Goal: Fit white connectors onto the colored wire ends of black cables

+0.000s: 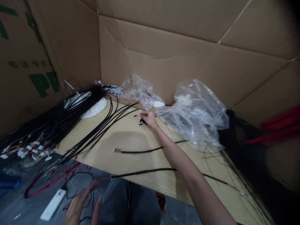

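Observation:
My right hand reaches to the far middle of the table, its fingertips pinched together over a few short black tube pieces. What sits between those fingertips is too small to make out. Low at the front edge, my left hand has its fingers apart and nothing in them; it is a little blurred. Close to it lies the wire end of a black cable stretched across the table front. Another black cable, with a white connector at its left end, runs beneath my right forearm.
A thick bundle of black cables with white connectors fills the left side, and several looser cables lie beside it. Clear plastic bags stand against the cardboard wall. A white power bank-like block lies below left.

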